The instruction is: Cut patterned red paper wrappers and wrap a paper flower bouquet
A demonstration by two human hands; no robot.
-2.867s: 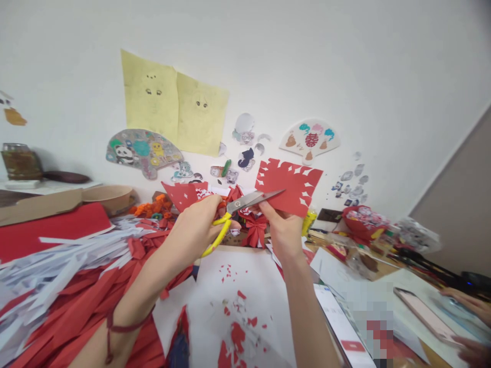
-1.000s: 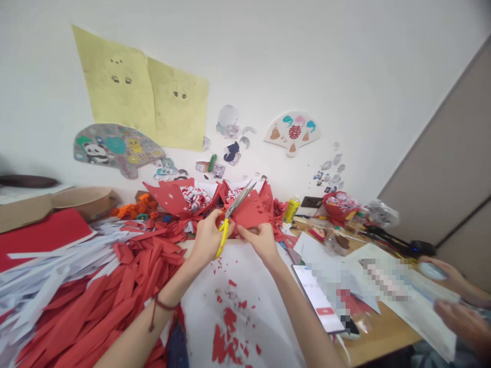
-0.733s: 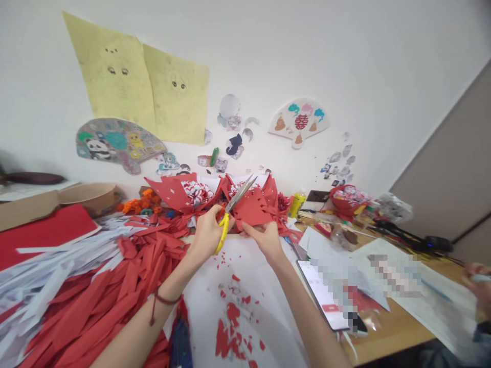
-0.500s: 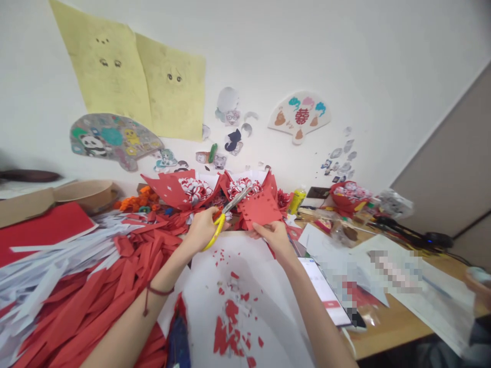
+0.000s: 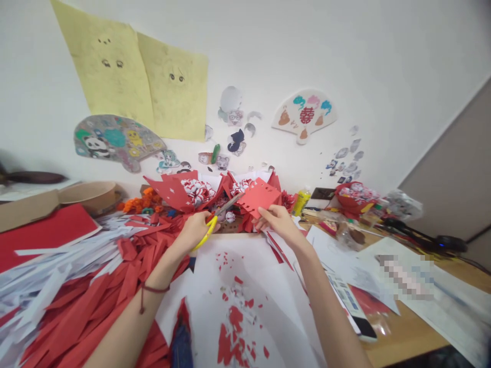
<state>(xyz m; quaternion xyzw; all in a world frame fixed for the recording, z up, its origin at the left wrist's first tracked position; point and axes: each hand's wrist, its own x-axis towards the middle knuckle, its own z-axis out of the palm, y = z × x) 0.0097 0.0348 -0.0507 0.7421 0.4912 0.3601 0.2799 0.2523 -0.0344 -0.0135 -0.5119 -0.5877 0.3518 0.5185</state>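
My left hand is closed around the yellow handles of a pair of scissors. The blades point up and to the right, toward the notched edge of a square of red paper. My right hand pinches that paper at its lower right side; small cutouts run along its edges. Below both hands, a white sheet carries scattered red paper scraps.
Heaped red strips and white strips cover the left side. Red-and-white paper bouquets stand against the wall. A phone, papers and a yellow bottle are at right.
The red paper has turned and shifted slightly right with my right hand. My left hand has lowered the scissors a little to the left, away from the paper. The view has shifted slightly.
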